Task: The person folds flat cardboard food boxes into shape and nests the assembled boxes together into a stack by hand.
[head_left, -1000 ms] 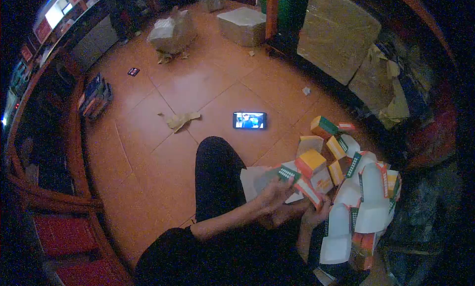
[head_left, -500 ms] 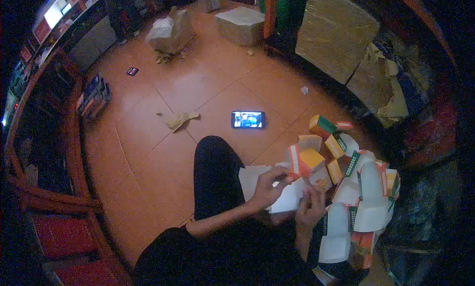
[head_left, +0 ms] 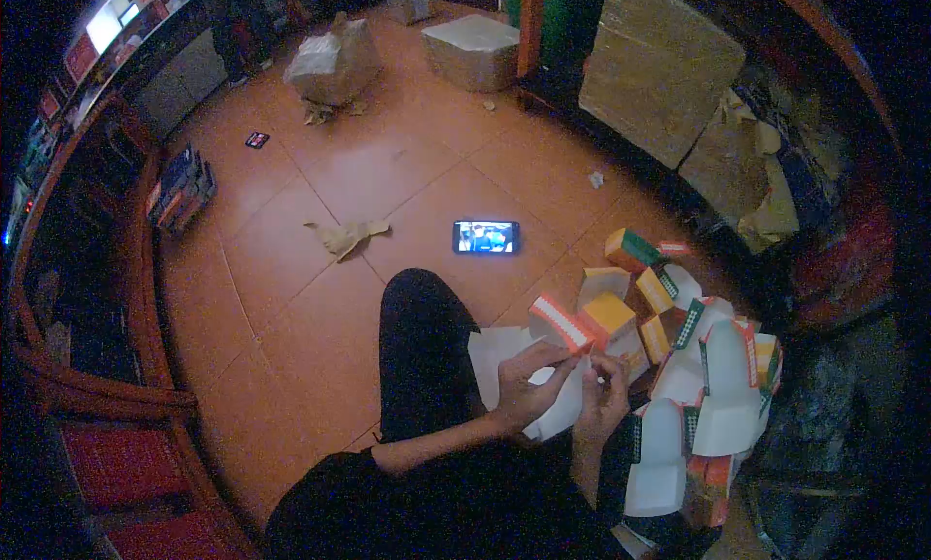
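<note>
A paper food carton (head_left: 562, 324) with an orange flap and a white patterned strip is held above my lap. My left hand (head_left: 529, 384) pinches its near left edge between thumb and fingers. On the other side, my right hand (head_left: 603, 397) closes its fingertips on the carton's right corner. White card (head_left: 497, 351) lies on my lap beneath the hands. Just beyond my right hand is a yellow carton (head_left: 609, 314). To the right stands a heap of opened cartons (head_left: 727, 395), white inside with green, orange and yellow sides.
A lit phone (head_left: 487, 237) lies on the tiled floor ahead. Torn brown paper (head_left: 349, 237) is left of it. Wrapped packages (head_left: 472, 51) stand at the back, a large wrapped box (head_left: 659, 65) at right. A person's legs (head_left: 238, 27) show far left.
The carton's orange flap has swung left and tilted down. My right hand has risen slightly, and both hands' fingertips are now closer together on the carton.
</note>
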Motion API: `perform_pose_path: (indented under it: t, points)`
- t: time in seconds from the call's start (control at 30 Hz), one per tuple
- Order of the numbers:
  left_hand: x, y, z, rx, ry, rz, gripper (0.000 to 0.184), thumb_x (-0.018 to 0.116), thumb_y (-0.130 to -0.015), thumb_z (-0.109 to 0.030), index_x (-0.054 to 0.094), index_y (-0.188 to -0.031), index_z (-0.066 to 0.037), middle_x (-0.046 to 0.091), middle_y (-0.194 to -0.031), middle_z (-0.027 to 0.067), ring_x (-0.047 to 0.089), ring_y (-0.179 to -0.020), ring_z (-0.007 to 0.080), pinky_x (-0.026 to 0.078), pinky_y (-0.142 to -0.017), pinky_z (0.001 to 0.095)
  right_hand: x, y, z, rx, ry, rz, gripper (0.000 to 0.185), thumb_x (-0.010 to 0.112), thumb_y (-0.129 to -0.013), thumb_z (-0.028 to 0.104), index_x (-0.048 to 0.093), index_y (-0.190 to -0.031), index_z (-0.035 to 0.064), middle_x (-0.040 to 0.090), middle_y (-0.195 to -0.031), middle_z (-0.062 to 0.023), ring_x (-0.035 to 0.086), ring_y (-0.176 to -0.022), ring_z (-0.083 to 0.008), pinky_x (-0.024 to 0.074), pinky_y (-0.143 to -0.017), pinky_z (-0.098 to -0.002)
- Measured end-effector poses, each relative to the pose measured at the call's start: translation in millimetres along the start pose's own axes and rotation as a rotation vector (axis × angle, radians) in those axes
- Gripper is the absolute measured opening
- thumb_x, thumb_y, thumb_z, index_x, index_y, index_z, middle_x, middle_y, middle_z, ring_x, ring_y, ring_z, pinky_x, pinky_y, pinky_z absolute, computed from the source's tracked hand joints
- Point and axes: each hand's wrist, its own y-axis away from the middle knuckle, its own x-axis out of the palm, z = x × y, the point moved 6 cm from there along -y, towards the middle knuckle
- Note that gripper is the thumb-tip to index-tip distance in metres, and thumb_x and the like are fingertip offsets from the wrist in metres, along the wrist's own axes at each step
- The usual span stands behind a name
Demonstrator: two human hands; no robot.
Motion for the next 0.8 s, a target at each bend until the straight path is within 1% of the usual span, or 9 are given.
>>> perform_pose_path:
  t: [0.07, 0.13, 0.27, 0.37, 0.57, 0.63, 0.7, 0.77, 0.8]
  points:
    - [0.1, 0.5, 4.0, -0.009, 0.004, -0.006, 0.011, 0.069, -0.073, 0.0, 0.066, -0.083, 0.001, 0.066, -0.08, 0.0107, 0.063, -0.073, 0.017, 0.05, -0.065, 0.027, 2.7, -2.8, -0.2, -0.008, -0.001, 0.017, 0.016, 0.058, -0.083, 0.014, 0.056, -0.091, 0.0004, 0.055, -0.093, -0.007, 0.05, -0.086, -0.0169, 0.0363, -0.087, -0.0305]
    - [1.1, 2.5, 9.0, -0.046, -0.008, 0.018, 0.013, 0.069, -0.073, -0.001, 0.066, -0.086, 0.001, 0.065, -0.081, 0.0108, 0.063, -0.074, 0.0169, 0.05, -0.066, 0.0271, 2.9, -4.8, 5.6, -0.069, -0.032, -0.047, 0.01, 0.062, -0.079, 0.01, 0.059, -0.084, 0.0018, 0.057, -0.082, -0.0079, 0.052, -0.074, -0.0187, 0.0426, -0.071, -0.0314]
    - [2.9, 5.1, 5.7, -0.119, 0.039, -0.011, 0.015, 0.066, -0.074, 0.001, 0.065, -0.089, 0.001, 0.065, -0.082, 0.0112, 0.063, -0.076, 0.0183, 0.05, -0.067, 0.0277, 5.8, -1.2, -2.1, 0.011, -0.02, -0.047, 0.008, 0.062, -0.078, 0.007, 0.059, -0.082, 0.0019, 0.057, -0.082, -0.0084, 0.053, -0.076, -0.0191, 0.0429, -0.07, -0.0311]
    - [1.1, 10.5, -11.5, 0.071, -0.08, -0.075, 0.019, 0.064, -0.076, -0.001, 0.064, -0.095, 0.001, 0.064, -0.085, 0.0141, 0.063, -0.079, 0.022, 0.05, -0.069, 0.0297, 9.2, 5.5, -12.4, 0.018, 0.001, -0.104, 0.009, 0.063, -0.078, 0.009, 0.059, -0.08, 0.002, 0.057, -0.082, -0.009, 0.054, -0.079, -0.0202, 0.0429, -0.073, -0.0316]
    - [-12.5, -5.1, -16.0, 0.058, -0.085, -0.105, 0.017, 0.063, -0.078, -0.004, 0.063, -0.094, 0.001, 0.063, -0.083, 0.0147, 0.063, -0.08, 0.022, 0.049, -0.07, 0.0304, 19.2, 3.6, 16.6, -0.209, 0.357, -0.017, 0.028, 0.064, -0.078, 0.02, 0.062, -0.103, 0.0079, 0.055, -0.102, -0.0115, 0.051, -0.096, -0.0275, 0.0413, -0.082, -0.0378]
    - [-20.7, -18.2, 2.0, -0.134, -0.072, -0.016, 0.014, 0.061, -0.08, -0.002, 0.063, -0.093, 0.001, 0.064, -0.086, 0.0101, 0.061, -0.077, 0.0164, 0.05, -0.066, 0.0264, 30.1, 2.3, 39.1, -0.414, 0.716, 0.168, 0.04, 0.06, -0.079, 0.012, 0.054, -0.119, 0.0059, 0.052, -0.107, -0.0178, 0.054, -0.092, -0.0319, 0.0436, -0.08, -0.0401]
    - [-25.5, -24.5, 16.1, -0.365, 0.035, -0.041, 0.014, 0.061, -0.083, -0.009, 0.063, -0.094, 0.0, 0.064, -0.087, 0.0088, 0.059, -0.079, 0.0134, 0.048, -0.069, 0.0264, 29.6, 5.3, 33.7, -0.441, 0.725, 0.146, 0.046, 0.064, -0.076, 0.013, 0.052, -0.12, 0.0062, 0.053, -0.106, -0.0176, 0.055, -0.093, -0.0307, 0.0465, -0.075, -0.0369]
    - [-29.7, -28.0, 27.1, -0.559, 0.291, -0.139, 0.015, 0.059, -0.085, -0.014, 0.063, -0.091, 0.0, 0.063, -0.085, 0.0078, 0.059, -0.081, 0.0134, 0.047, -0.073, 0.027, 5.4, 5.5, -10.7, -0.05, 0.443, -0.014, 0.039, 0.066, -0.074, 0.012, 0.056, -0.111, 0.0048, 0.055, -0.103, -0.0149, 0.057, -0.088, -0.0275, 0.0476, -0.07, -0.0332]
    - [-25.5, -23.4, 36.5, -0.577, 0.36, -0.139, 0.025, 0.06, -0.085, -0.018, 0.058, -0.1, 0.001, 0.062, -0.094, 0.0078, 0.058, -0.085, 0.0144, 0.045, -0.081, 0.0286, -4.5, 7.0, -12.8, -0.046, 0.517, -0.069, 0.027, 0.064, -0.074, 0.008, 0.059, -0.1, 0.0042, 0.058, -0.099, -0.0118, 0.059, -0.085, -0.0257, 0.0472, -0.071, -0.0328]
